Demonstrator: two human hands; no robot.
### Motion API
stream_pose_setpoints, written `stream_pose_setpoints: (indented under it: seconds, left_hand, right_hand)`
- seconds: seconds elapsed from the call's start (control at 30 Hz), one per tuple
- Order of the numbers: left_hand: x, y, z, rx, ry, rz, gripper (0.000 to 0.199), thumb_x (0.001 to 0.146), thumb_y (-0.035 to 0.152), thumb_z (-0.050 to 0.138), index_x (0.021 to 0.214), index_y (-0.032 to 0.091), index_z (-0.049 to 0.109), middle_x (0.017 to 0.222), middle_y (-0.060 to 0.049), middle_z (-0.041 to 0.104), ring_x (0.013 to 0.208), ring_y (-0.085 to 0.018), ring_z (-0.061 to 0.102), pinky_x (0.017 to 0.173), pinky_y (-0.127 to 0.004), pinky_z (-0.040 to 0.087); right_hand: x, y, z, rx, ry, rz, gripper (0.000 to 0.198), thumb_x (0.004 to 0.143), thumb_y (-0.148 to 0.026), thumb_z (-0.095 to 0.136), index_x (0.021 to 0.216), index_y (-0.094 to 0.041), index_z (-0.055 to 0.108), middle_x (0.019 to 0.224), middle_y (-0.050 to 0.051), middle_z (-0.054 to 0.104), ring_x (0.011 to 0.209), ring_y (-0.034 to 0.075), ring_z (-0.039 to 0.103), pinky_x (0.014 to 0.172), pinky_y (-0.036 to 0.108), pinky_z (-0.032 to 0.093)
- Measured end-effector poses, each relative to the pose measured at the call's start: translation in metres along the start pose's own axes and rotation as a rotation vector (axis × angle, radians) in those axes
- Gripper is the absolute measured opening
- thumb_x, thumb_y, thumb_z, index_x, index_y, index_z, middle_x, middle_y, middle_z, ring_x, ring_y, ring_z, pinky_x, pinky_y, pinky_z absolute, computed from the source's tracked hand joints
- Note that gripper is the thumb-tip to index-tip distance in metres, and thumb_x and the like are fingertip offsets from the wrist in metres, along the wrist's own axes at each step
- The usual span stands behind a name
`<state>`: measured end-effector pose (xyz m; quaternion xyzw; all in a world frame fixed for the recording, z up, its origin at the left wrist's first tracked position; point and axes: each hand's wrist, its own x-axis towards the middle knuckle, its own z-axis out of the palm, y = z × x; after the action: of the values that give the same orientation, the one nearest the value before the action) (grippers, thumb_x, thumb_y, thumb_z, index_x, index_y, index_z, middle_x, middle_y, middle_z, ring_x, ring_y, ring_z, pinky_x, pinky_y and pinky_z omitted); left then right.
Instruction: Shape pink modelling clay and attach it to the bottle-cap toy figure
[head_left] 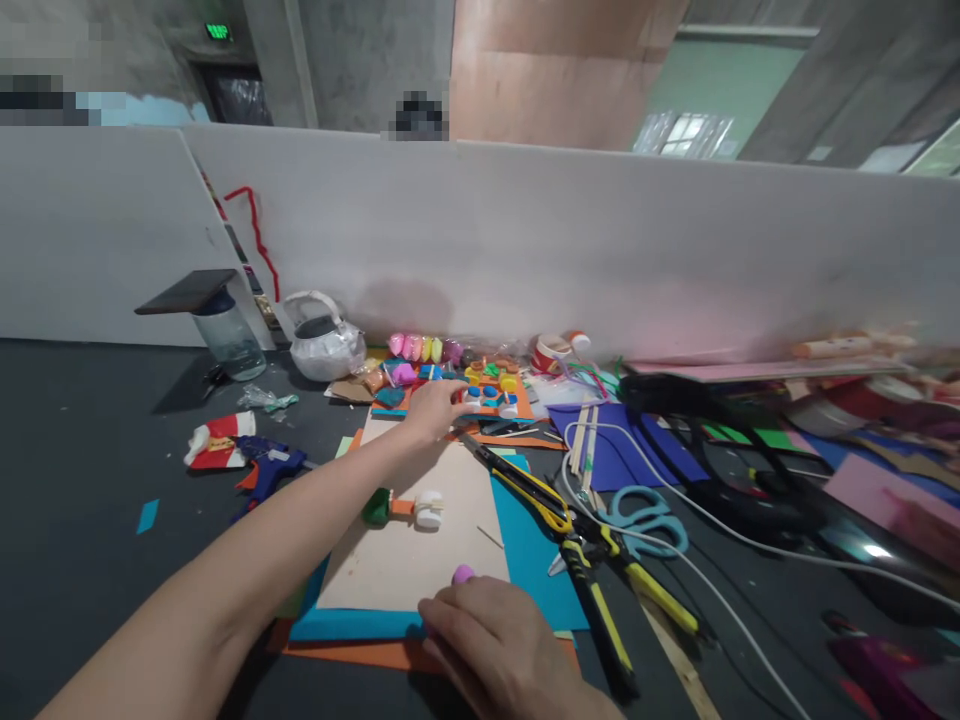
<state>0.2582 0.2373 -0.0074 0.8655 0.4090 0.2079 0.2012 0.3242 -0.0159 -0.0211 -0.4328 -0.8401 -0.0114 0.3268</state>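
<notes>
My left hand (435, 410) reaches across to the far side of the paper stack. Its fingertips close on the left end of a row of small blue-and-white pieces (490, 402), which stand on an orange sheet. Low in the view, my right hand (502, 640) is curled, and a small purple ball (463, 574) shows above its fingers. A cream sheet (457, 550) lies under both hands on blue and orange paper. On it rests a small green, orange and white model (405, 508), beside my left forearm.
To the right lie a yellow-black utility knife (525, 487), yellow-black pliers (600, 590), blue scissors (646, 522) and a white cable (697, 500). At left are a blue glue gun (271, 470), a glass jar (230, 335) and a wrapped kettle (327, 348). A white partition (510, 240) stands behind.
</notes>
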Motion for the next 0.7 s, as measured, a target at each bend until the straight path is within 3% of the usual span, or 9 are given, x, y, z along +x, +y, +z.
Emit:
stream_pose_setpoints:
  seconds: [0.37,0.57,0.7]
  left_hand:
    - [0.028,0.015,0.027,0.036,-0.027,-0.048,0.035,0.094,0.035,0.060,0.125,0.018,0.059,0.127,-0.010,0.061,0.107,-0.024,0.064,0.089,-0.045,0.056]
    - [0.018,0.018,0.020,-0.029,0.011,-0.068,0.037,0.094,0.035,0.061,0.126,0.017,0.058,0.126,-0.010,0.061,0.106,-0.024,0.064,0.089,-0.045,0.056]
    - [-0.003,0.022,0.001,-0.094,0.043,-0.055,0.035,0.095,0.035,0.060,0.125,0.017,0.058,0.122,-0.010,0.063,0.102,-0.022,0.065,0.087,-0.043,0.056]
  right_hand:
    - [-0.004,0.006,0.012,0.004,0.006,-0.026,0.014,0.099,-0.024,0.050,0.110,-0.021,0.057,0.080,0.003,0.071,0.070,0.014,0.067,0.070,0.024,0.051]
    - [-0.005,0.006,0.012,0.002,-0.022,-0.028,0.013,0.097,-0.024,0.053,0.109,-0.022,0.056,0.080,0.003,0.071,0.069,0.014,0.067,0.068,0.023,0.050]
    - [-0.005,0.001,0.005,-0.016,-0.008,0.005,0.018,0.098,-0.026,0.053,0.115,-0.022,0.056,0.085,0.004,0.073,0.073,0.015,0.069,0.070,0.024,0.052]
